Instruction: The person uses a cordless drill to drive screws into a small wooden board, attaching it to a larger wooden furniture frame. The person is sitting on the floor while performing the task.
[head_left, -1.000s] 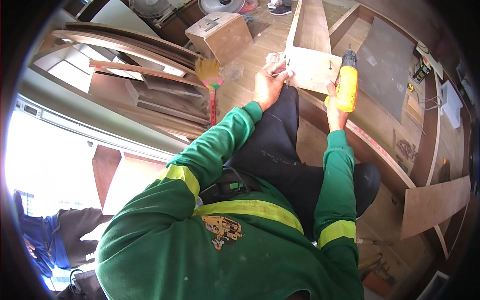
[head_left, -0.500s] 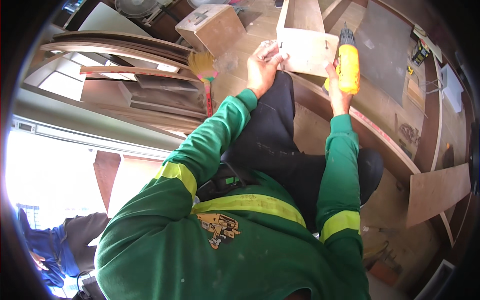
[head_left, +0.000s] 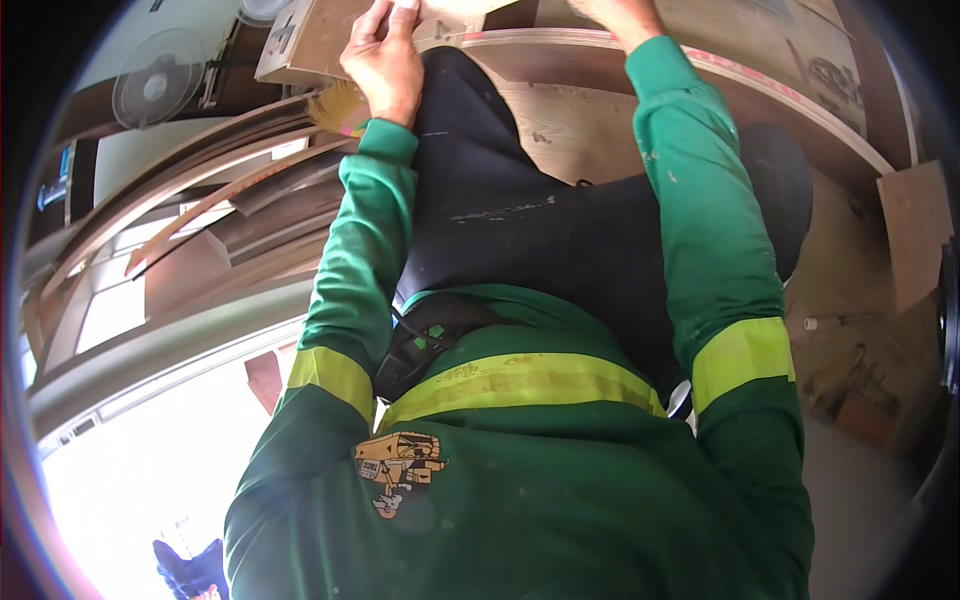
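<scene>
My left hand (head_left: 385, 62) is at the top edge of the view, fingers bent and thumb pressed in at the near left corner of a pale wooden box (head_left: 462, 8). Only a strip of that box shows; the rest is cut off. Whether a screw sits between those fingertips is too small to tell. To the right of the box, my right hand (head_left: 622, 18) shows only its wrist and back. Its fingers lie beyond the picture's edge, as does anything in them.
A curved wooden rim (head_left: 560, 42) runs beyond my knees. Left are stacked curved boards (head_left: 250, 200), a straw broom (head_left: 338, 106), a wooden block-shaped box (head_left: 310, 45) and a fan (head_left: 158, 85). A loose panel (head_left: 916, 235) leans at right. Another person (head_left: 190, 570) is at lower left.
The view has tipped down toward my body, so hands and box sit higher in it. The yellow drill in my right hand has gone out of view. The left hand stays at the box corner.
</scene>
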